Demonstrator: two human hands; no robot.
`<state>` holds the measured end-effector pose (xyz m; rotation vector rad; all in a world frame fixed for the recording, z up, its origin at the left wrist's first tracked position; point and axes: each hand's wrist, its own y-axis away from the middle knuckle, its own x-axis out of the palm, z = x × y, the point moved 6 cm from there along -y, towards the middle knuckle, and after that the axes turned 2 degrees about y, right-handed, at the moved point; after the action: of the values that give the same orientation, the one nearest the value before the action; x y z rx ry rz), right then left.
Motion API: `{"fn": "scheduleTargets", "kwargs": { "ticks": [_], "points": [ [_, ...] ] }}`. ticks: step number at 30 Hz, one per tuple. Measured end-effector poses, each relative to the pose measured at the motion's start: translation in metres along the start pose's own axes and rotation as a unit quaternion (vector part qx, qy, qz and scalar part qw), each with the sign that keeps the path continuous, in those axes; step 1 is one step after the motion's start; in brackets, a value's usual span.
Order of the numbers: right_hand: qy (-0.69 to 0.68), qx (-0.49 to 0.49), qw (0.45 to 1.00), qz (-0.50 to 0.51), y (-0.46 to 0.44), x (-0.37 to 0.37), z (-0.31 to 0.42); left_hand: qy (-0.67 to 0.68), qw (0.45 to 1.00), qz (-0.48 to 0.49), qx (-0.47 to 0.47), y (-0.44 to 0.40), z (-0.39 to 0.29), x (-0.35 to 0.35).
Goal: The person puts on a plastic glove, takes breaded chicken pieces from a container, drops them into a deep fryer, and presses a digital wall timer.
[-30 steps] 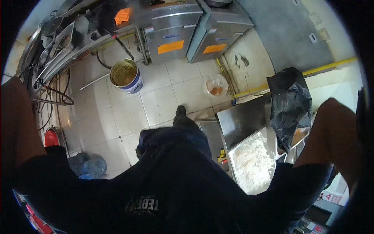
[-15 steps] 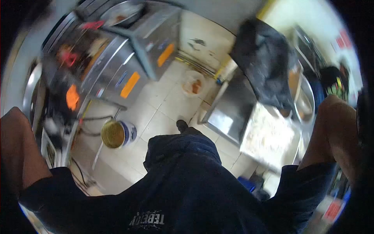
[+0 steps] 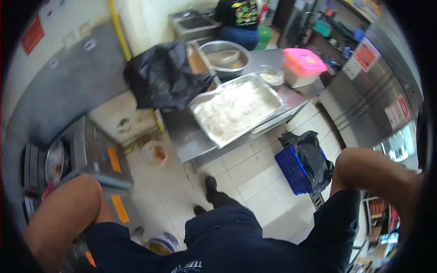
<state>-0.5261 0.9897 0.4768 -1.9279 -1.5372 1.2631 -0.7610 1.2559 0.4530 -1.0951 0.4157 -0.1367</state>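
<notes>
Neither of my hands shows; both bent arms run out of the picture at its sides. On the steel table (image 3: 189,145) ahead of me lies a rectangular metal tray (image 3: 218,140) holding white powder that looks like flour. Behind it are a large metal bowl (image 3: 246,54) with a smaller bowl inside, and a black plastic bag (image 3: 159,75) draped over another tray. A small bowl (image 3: 272,76) of pale contents and a tub with a pink lid (image 3: 306,60) stand at the table's right.
A blue crate (image 3: 291,172) with a black bag sits on the tiled floor at right. Floor buckets include a whitish one (image 3: 154,152) and another (image 3: 166,243) near my feet. Steel kitchen equipment (image 3: 98,148) lines the left. Another person (image 3: 239,22) stands beyond the table, near a sink (image 3: 193,29).
My view has swung to the right, bringing the table, tray and bowls to the middle. The stove side has slid left, and the blue crate and another person now show. Hands stay out of view.
</notes>
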Motion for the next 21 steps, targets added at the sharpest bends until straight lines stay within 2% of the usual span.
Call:
{"fn": "scheduleTargets", "kwargs": {
  "ticks": [9,16,21],
  "points": [
    [0.175,0.075,0.978,0.089,0.046,-0.112,0.046,0.261,0.958,-0.077,0.086,-0.052,-0.012,0.146],
    [0.272,0.109,0.947,0.128,0.115,-0.184,0.038,0.369,0.909,-0.132,0.145,-0.099,-0.036,0.289],
    [0.323,0.128,0.927,0.144,0.155,-0.219,0.003,0.41,0.882,-0.163,0.167,-0.133,-0.027,0.376]
  ]
}}
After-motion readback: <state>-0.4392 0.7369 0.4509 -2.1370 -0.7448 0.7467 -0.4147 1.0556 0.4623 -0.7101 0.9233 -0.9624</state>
